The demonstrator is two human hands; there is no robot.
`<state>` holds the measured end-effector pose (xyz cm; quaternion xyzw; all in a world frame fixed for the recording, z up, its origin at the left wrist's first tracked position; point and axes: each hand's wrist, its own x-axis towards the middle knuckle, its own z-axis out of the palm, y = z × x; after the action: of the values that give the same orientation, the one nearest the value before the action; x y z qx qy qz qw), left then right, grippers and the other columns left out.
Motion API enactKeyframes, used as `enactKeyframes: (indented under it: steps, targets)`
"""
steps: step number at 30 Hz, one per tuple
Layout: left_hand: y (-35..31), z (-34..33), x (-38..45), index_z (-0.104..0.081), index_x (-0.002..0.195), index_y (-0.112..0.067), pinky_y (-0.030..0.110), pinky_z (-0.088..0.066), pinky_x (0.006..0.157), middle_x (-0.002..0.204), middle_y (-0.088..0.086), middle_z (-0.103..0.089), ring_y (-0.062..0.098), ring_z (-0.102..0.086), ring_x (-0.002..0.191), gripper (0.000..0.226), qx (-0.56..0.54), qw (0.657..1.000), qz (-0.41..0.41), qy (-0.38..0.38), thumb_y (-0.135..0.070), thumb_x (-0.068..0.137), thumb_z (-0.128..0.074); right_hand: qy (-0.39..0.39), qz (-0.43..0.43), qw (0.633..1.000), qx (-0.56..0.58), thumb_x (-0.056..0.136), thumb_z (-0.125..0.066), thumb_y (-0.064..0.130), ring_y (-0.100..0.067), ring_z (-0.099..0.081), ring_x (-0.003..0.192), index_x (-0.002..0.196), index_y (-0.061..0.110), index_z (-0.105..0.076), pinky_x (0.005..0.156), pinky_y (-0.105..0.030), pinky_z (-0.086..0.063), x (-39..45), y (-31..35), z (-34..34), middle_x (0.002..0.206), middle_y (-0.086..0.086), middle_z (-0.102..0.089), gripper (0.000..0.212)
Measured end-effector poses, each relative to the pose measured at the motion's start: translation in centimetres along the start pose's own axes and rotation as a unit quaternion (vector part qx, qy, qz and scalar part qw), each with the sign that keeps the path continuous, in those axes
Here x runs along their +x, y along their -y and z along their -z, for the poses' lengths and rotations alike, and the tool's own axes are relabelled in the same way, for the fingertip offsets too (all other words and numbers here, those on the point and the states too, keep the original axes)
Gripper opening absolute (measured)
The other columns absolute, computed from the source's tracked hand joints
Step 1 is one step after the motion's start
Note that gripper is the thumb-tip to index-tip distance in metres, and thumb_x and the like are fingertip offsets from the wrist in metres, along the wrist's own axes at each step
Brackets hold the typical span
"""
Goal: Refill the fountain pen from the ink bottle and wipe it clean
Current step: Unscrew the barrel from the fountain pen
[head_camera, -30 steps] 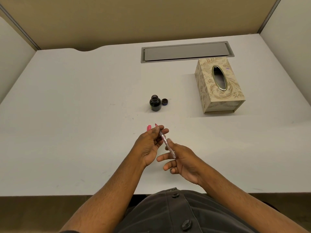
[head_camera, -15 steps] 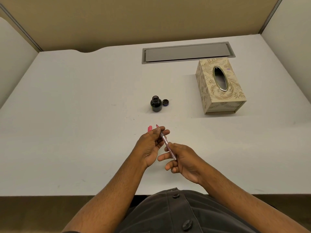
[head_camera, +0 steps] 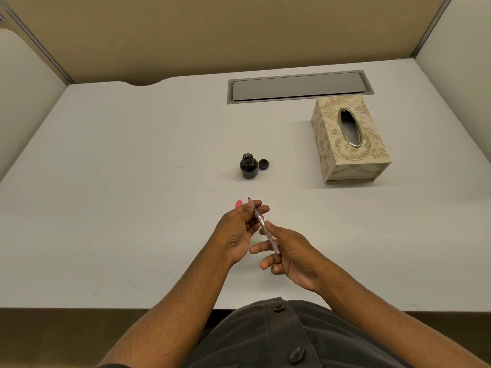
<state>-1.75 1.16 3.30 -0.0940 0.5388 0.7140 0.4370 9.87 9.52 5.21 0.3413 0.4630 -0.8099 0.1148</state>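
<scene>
Both hands hold a slim translucent fountain pen point(head_camera: 263, 226) above the near middle of the white desk point(head_camera: 106, 208), nib pointing away from me. My left hand point(head_camera: 239, 229) pinches the front section near the nib. My right hand point(head_camera: 288, 254) grips the rear of the barrel. A pink pen part point(head_camera: 238, 203) pokes out behind my left fingers. The dark ink bottle point(head_camera: 248, 166) stands uncapped farther back, with its black cap point(head_camera: 263, 164) lying just to its right.
A patterned beige tissue box point(head_camera: 348, 139) sits at the right, with an oval slot on top. Behind it a grey cable hatch point(head_camera: 297, 87) is set into the desk. Cubicle walls enclose the back and both sides.
Almost nothing has moved; both hands keep the same hold on the pen, and only the view has shifted slightly.
</scene>
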Motion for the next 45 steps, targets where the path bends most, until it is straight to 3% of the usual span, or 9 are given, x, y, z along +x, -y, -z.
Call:
enactKeyframes:
  steps: [4, 8, 14, 18, 23, 26, 31, 40, 45]
  targets:
    - [-0.1, 0.0, -0.1, -0.067, 0.101, -0.006, 0.028, -0.047, 0.083, 0.093, 0.008, -0.074, 0.016, -0.064, 0.088, 0.02, 0.004, 1.0, -0.002, -0.001, -0.017, 0.098, -0.051, -0.005, -0.011, 1.0, -0.008, 0.103, -0.034, 0.042, -0.019, -0.063, 0.056, 0.112, 0.008, -0.06, 0.049, -0.023, -0.045, 0.0, -0.1, 0.1, 0.096, -0.015, -0.075, 0.044]
    - [-0.1, 0.0, -0.1, -0.067, 0.101, -0.007, 0.028, -0.048, 0.085, 0.095, 0.009, -0.074, 0.018, -0.065, 0.095, 0.02, -0.002, 1.0, -0.004, -0.005, -0.017, 0.098, -0.05, -0.008, 0.005, 1.0, -0.017, 0.099, -0.048, 0.038, -0.018, -0.063, 0.055, 0.109, 0.012, -0.054, 0.05, -0.023, -0.045, -0.1, 0.0, -0.1, 0.096, -0.015, -0.075, 0.029]
    - [-0.1, 0.0, -0.3, -0.067, 0.102, -0.006, 0.028, -0.049, 0.082, 0.094, 0.01, -0.074, 0.017, -0.065, 0.089, 0.02, 0.005, 1.0, -0.004, -0.003, -0.017, 0.098, -0.051, -0.009, -0.004, 1.0, -0.01, 0.103, -0.037, 0.04, -0.019, -0.062, 0.054, 0.112, 0.008, -0.059, 0.049, -0.023, -0.045, -0.2, -0.1, -0.1, 0.092, -0.015, -0.075, 0.04]
    - [-0.2, 0.0, -0.3, -0.067, 0.102, -0.006, 0.028, -0.049, 0.084, 0.094, 0.009, -0.074, 0.018, -0.066, 0.093, 0.02, 0.001, 1.0, -0.006, -0.006, -0.016, 0.098, -0.05, -0.013, 0.014, 1.0, -0.022, 0.099, -0.05, 0.035, -0.018, -0.061, 0.053, 0.104, 0.009, -0.056, 0.049, -0.023, -0.044, -0.1, -0.2, -0.1, 0.092, -0.015, -0.075, 0.027]
    - [-0.2, 0.1, -0.3, -0.067, 0.1, -0.006, 0.028, -0.049, 0.083, 0.091, 0.009, -0.075, 0.018, -0.066, 0.094, 0.02, -0.002, 1.0, -0.007, -0.001, -0.017, 0.098, -0.05, -0.02, -0.009, 1.0, 0.004, 0.096, -0.043, 0.054, -0.018, -0.057, 0.052, 0.116, 0.018, -0.055, 0.047, -0.023, -0.04, -0.1, -0.3, -0.2, 0.086, -0.012, -0.073, 0.043]
    - [-0.2, 0.1, -0.3, -0.067, 0.1, -0.006, 0.027, -0.049, 0.081, 0.09, 0.008, -0.075, 0.017, -0.065, 0.091, 0.02, 0.0, 1.0, -0.007, -0.002, -0.017, 0.098, -0.05, -0.025, -0.011, 1.0, -0.01, 0.102, -0.034, 0.045, -0.017, -0.055, 0.05, 0.113, 0.011, -0.06, 0.046, -0.022, -0.038, 0.0, -0.4, -0.1, 0.083, -0.012, -0.071, 0.044]
    - [-0.8, 0.6, 0.2, -0.067, 0.099, -0.008, 0.029, -0.048, 0.086, 0.087, 0.005, -0.075, 0.017, -0.063, 0.089, 0.019, 0.005, 1.0, -0.011, -0.014, -0.019, 0.098, -0.051, -0.018, 0.013, 0.998, -0.053, 0.101, -0.044, 0.034, -0.017, -0.059, 0.056, 0.104, 0.008, -0.063, 0.049, -0.022, -0.043, -0.2, -0.6, 0.0, 0.083, -0.011, -0.072, 0.032]
    - [-4.1, 1.8, 2.0, -0.065, 0.094, -0.01, 0.024, -0.047, 0.073, 0.085, 0.002, -0.073, 0.014, -0.062, 0.083, 0.019, -0.007, 0.997, -0.008, -0.075, -0.022, 0.098, -0.051, -0.012, 0.01, 0.994, -0.11, 0.094, -0.051, 0.023, -0.015, -0.056, 0.063, 0.093, 0.004, -0.066, 0.057, -0.026, -0.043, -0.3, -0.9, 0.5, 0.083, -0.012, -0.074, 0.024]
    - [-4.5, 2.0, 2.2, -0.065, 0.092, -0.01, 0.025, -0.048, 0.077, 0.087, 0.003, -0.071, 0.013, -0.062, 0.079, 0.019, -0.024, 0.996, -0.006, -0.082, -0.022, 0.098, -0.051, -0.106, 0.042, 0.982, -0.152, 0.091, -0.054, 0.021, -0.016, -0.056, 0.067, 0.092, 0.003, -0.068, 0.061, -0.028, -0.045, 0.6, -0.8, 1.2, 0.082, -0.007, -0.075, 0.023]
